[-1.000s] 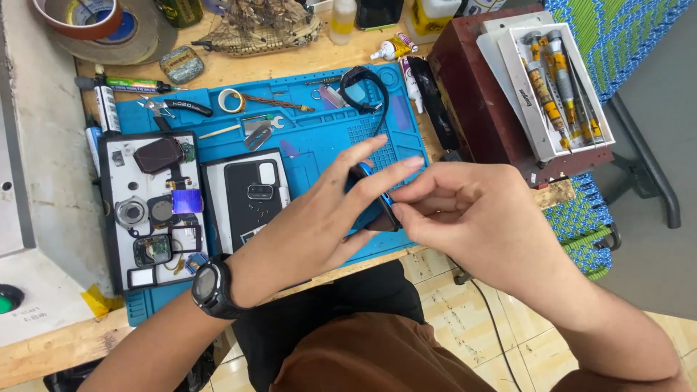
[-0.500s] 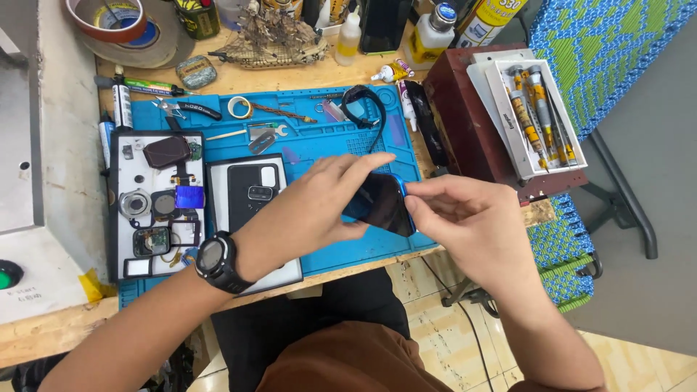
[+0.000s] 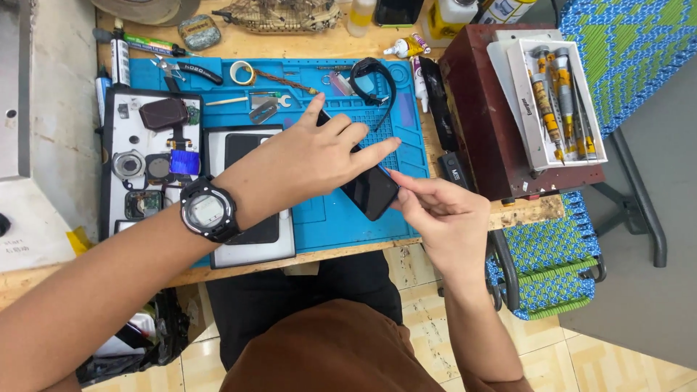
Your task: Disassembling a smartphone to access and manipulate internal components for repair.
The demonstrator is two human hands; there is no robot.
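Observation:
A black phone (image 3: 372,192) lies face up on the blue work mat (image 3: 406,152). My left hand (image 3: 308,163), a dark wristwatch (image 3: 208,209) on its wrist, rests flat over the phone's upper part with fingers spread. My right hand (image 3: 443,214) sits at the phone's lower right corner, thumb and forefinger pinched together at its edge; whether they hold a thin film there I cannot tell.
A white tray (image 3: 109,156) of small phone parts and a dismantled phone frame (image 3: 250,239) lie left on the mat. Tweezers, a tape ring (image 3: 242,72) and a black strap (image 3: 374,76) sit at the back. A dark red box (image 3: 486,131) carries a white case of screwdrivers (image 3: 555,101).
The phone has gone from being held up between both hands to lying on the mat. My left hand now presses on it and my right hand has moved to its lower corner.

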